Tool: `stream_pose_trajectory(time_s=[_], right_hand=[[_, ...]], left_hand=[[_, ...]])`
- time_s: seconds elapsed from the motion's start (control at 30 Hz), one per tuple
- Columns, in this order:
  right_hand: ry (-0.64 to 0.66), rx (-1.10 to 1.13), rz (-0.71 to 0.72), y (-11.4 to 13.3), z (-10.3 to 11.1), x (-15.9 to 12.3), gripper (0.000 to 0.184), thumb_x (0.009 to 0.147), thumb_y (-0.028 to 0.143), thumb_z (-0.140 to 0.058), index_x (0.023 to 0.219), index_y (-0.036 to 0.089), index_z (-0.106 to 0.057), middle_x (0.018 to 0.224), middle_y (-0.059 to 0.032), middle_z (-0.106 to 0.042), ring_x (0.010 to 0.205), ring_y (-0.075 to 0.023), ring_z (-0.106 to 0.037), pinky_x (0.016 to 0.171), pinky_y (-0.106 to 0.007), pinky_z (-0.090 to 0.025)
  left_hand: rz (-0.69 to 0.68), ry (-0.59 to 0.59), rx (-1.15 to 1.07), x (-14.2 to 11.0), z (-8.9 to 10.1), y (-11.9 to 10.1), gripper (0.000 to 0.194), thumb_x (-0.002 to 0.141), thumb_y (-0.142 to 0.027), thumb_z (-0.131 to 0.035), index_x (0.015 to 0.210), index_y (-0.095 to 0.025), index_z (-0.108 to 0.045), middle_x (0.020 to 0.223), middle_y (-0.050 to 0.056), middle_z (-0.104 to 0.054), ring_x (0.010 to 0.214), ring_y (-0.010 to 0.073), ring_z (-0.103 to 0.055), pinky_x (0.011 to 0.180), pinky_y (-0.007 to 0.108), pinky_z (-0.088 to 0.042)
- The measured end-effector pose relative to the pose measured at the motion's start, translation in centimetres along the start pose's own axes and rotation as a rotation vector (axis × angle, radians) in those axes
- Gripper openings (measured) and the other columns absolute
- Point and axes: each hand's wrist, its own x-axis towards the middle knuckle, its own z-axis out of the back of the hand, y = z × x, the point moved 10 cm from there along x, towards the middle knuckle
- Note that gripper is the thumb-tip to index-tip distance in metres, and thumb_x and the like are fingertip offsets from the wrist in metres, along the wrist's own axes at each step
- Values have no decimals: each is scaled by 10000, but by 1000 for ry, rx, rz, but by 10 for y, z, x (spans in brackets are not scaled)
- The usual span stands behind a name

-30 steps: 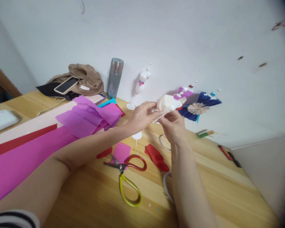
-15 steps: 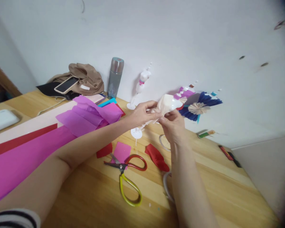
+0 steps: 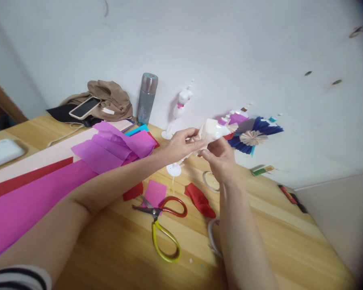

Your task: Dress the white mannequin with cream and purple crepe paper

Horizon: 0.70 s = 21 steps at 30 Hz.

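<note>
On a clock face centred on the work, the white figure [image 3: 217,131] lies at the hub, tilted above the surface [image 3: 117,245] with its neck toward two o'clock and cream paper [image 3: 196,150] around its lower part. The left hand [image 3: 184,141] comes in from nine o'clock, thumb and fingers pinching the paper against the figure. The right hand [image 3: 220,159] reaches up from six o'clock, curled round the underside with its thumb by the paper's edge; its far fingertips are hidden.

Should either thumb ease off, the paper could spring loose or slide along the figure's glossy body. Too hard a pull could tear or crease it, since it looks thin. A slack right hand might let the figure roll. The blue pleated figure [image 3: 240,143] at three o'clock appears close behind, so a careless turn might knock it. A white round base [image 3: 174,170] sits near eight o'clock; whether it joins the held figure cannot be told. Scissors [image 3: 154,212] lie spread between seven and eight, and a dropped left arm could meet their blades. The tape ring [image 3: 211,188] at six could catch the right forearm.
</note>
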Motion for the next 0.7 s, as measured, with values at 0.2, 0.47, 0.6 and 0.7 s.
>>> stream_pose_trajectory(time_s=[0.2, 0.47, 0.6, 0.7], right_hand=[[-65, 15, -31, 1, 7, -2, 318, 736, 513, -792, 919, 264, -714, 823, -1, -671, 705, -157, -604, 640, -310, -509], [-132, 24, -1, -1, 6, -2, 264, 754, 464, -785, 930, 272, -737, 1009, -29, -743, 968, -232, -684, 907, -415, -542], [-157, 25, 34, -1, 6, -1, 260, 765, 444, -779, 960, 276, -740, 1026, -35, -754, 973, -237, -691, 938, -436, -529], [-175, 23, 41, 0, 8, -1, 258, 751, 440, -788, 939, 269, -744, 969, -36, -756, 918, -231, -691, 900, -431, -537]], left_hand=[[-32, 8, 50, 0, -2, 0, 232, 837, -301, -699, 959, -121, -619, 908, 44, -669, 807, 131, -629, 754, 254, -508], [-127, 42, 435, -1, 0, -27, 166, 880, -238, -636, 997, -130, -683, 1099, 97, -691, 1019, 192, -647, 881, 289, -522], [-241, 31, 689, -4, -3, -48, 105, 869, -196, -622, 799, -135, -673, 1070, 96, -695, 1006, 193, -646, 907, 295, -502], [-252, 46, 764, -3, -4, -55, 99, 863, -187, -609, 832, -142, -692, 1048, 86, -709, 984, 195, -653, 893, 304, -503]])
